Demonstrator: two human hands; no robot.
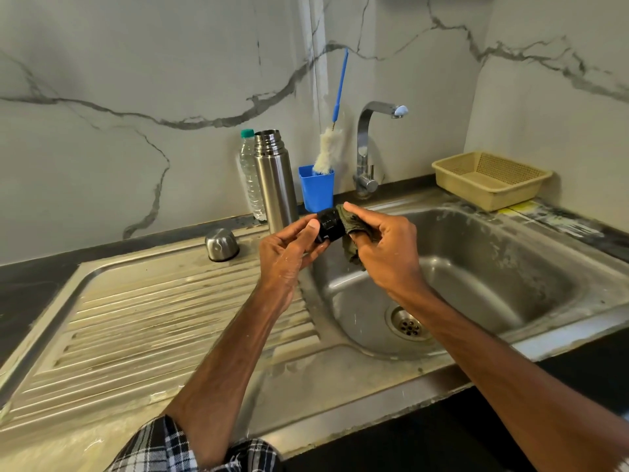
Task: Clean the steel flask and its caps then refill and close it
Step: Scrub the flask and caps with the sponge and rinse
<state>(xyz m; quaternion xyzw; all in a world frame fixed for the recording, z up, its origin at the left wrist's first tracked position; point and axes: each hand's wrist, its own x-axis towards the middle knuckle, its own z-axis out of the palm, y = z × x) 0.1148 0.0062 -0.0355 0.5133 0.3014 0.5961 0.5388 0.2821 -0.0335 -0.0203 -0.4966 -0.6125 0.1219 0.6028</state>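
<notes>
Both hands (289,248) (384,247) raised, fingers (311,229) curled.

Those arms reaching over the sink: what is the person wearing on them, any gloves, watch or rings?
Both hands, the left hand and the right hand, are bare, with no gloves, watch or rings visible. The forearms are bare too. A black-and-white checked sleeve is rolled up near the left elbow.

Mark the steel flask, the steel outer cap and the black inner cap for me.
steel flask (275,185): head view, middle of its body.
steel outer cap (222,245): head view, domed side.
black inner cap (328,226): head view, ribbed side wall.
</notes>
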